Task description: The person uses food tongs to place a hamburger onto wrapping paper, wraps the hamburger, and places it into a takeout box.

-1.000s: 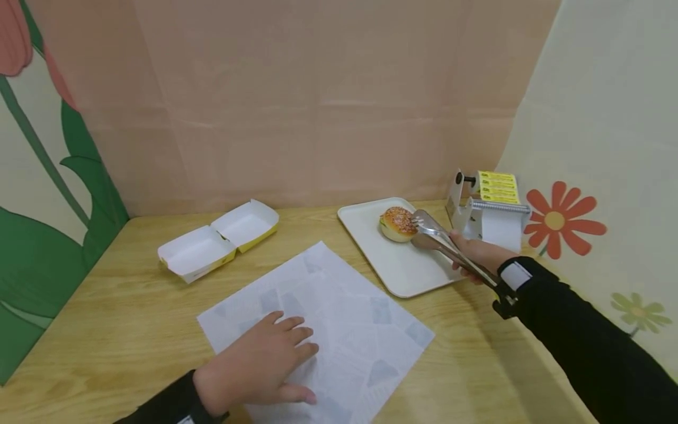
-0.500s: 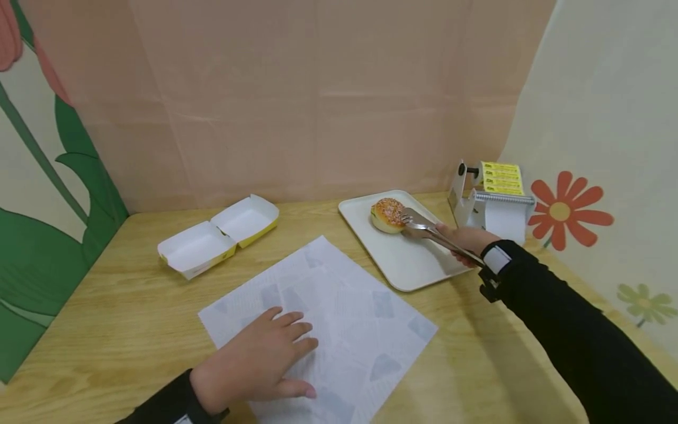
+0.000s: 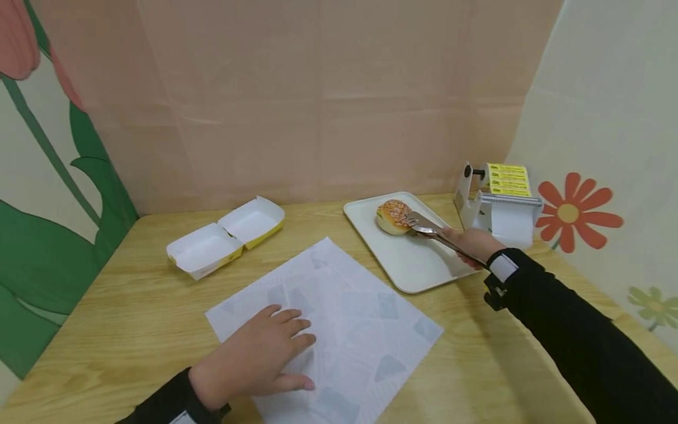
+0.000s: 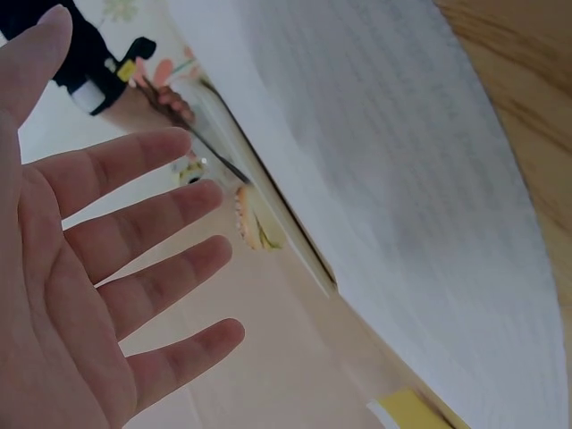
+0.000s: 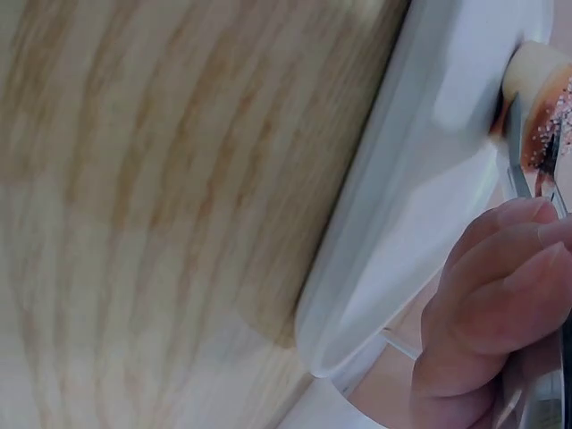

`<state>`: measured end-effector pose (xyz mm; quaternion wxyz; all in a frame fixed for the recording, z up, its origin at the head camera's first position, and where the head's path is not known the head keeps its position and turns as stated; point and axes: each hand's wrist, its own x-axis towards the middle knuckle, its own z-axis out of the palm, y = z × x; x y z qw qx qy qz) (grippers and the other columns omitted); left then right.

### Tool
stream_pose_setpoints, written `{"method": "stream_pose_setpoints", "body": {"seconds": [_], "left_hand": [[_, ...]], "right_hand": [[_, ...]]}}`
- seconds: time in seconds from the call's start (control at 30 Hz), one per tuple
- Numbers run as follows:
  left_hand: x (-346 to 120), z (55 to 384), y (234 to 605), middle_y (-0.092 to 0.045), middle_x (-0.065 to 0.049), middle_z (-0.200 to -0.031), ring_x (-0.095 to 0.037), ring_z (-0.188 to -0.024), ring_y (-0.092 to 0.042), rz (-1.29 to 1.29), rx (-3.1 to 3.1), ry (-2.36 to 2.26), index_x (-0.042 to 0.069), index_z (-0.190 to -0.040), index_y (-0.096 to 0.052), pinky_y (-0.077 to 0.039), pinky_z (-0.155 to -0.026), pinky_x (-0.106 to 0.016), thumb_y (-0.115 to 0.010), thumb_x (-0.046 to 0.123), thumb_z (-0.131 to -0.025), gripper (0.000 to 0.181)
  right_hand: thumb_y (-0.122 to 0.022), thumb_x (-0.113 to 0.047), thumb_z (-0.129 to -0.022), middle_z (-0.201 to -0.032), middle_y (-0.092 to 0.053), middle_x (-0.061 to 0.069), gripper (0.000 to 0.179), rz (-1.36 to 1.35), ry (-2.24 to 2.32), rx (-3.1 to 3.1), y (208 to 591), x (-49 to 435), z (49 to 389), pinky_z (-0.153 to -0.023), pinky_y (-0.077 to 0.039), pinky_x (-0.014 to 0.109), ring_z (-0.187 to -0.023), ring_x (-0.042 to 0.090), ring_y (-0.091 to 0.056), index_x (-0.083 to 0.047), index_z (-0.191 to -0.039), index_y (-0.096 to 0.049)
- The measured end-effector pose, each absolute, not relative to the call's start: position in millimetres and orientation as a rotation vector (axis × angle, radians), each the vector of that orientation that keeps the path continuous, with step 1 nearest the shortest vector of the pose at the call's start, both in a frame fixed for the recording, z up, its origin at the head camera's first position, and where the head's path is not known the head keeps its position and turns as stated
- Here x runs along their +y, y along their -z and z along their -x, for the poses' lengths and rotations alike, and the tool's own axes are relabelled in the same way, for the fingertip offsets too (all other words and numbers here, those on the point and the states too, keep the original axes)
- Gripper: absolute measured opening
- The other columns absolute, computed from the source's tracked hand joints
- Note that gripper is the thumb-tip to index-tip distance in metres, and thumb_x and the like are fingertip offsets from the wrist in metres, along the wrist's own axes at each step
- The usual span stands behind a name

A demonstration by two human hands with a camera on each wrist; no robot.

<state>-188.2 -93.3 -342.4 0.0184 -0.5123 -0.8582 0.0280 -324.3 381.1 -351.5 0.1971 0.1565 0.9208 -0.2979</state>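
My right hand (image 3: 475, 244) grips a pair of metal serving tongs (image 3: 435, 233) over the white tray (image 3: 418, 274). The tongs' tips are right at the near side of a sesame-topped burger (image 3: 393, 217), which sits toward the back of that tray. In the right wrist view, one tong arm (image 5: 517, 143) lies along the bun (image 5: 532, 76), and the other reaches its seeded top. Fingers spread, my left hand (image 3: 259, 353) hovers low over a sheet of printed wrapping paper (image 3: 355, 318). The left wrist view has its palm (image 4: 63, 277) holding nothing.
An unfolded white-and-yellow burger box (image 3: 203, 247) lies at the back left of the wooden table (image 3: 122, 306). Behind the right hand stands a label dispenser (image 3: 498, 203) with a yellow roll, close to the flowered side panel. A pinkish backdrop (image 3: 318, 100) closes off the table's far side.
The right hand has brought the tongs in around the burger's near side, and the tong arms have drawn closer together. The left hand stays over the paper. The head view has shifted slightly.
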Motion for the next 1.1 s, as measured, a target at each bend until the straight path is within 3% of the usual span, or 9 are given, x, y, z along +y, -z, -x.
{"method": "stream_pose_setpoints", "body": {"seconds": [0.73, 0.93, 1.1], "left_hand": [[-104.5, 192.1, 345.5, -0.059, -0.003, -0.121, -0.023, -0.116, -0.051, 1.501, -2.679, -0.083, 0.019, -0.118, -0.060, -0.038, -0.096, -0.045, -0.038, 0.065, -0.086, 0.060], [-108.3, 193.9, 344.5, -0.057, -0.003, -0.125, -0.024, -0.119, -0.049, 1.506, -2.751, -0.059, 0.019, -0.121, -0.059, -0.037, -0.097, -0.047, -0.037, 0.065, -0.086, 0.062], [-108.0, 196.7, 342.3, -0.057, -0.003, -0.126, -0.025, -0.121, -0.047, 1.491, -2.750, -0.070, 0.019, -0.122, -0.058, -0.035, -0.099, -0.047, -0.038, 0.065, -0.086, 0.062]], "right_hand": [[-0.018, -0.067, -0.089, -0.047, -0.047, -0.002, 0.074, -0.290, 0.780, 2.608, 353.8, 383.8, 310.4, -0.048, -0.039, 0.030, -0.042, 0.013, -0.044, -0.010, -0.057, -0.053], [-0.019, -0.072, -0.085, -0.046, -0.047, -0.002, 0.076, -0.229, 0.793, 2.623, 343.6, 372.9, 298.9, -0.047, -0.042, 0.032, -0.041, 0.013, -0.046, -0.009, -0.058, -0.052], [-0.018, -0.075, -0.083, -0.045, -0.045, -0.001, 0.076, -0.136, 0.731, 2.639, 329.4, 362.6, 285.7, -0.048, -0.039, 0.032, -0.039, 0.015, -0.043, -0.010, -0.058, -0.050]]}}
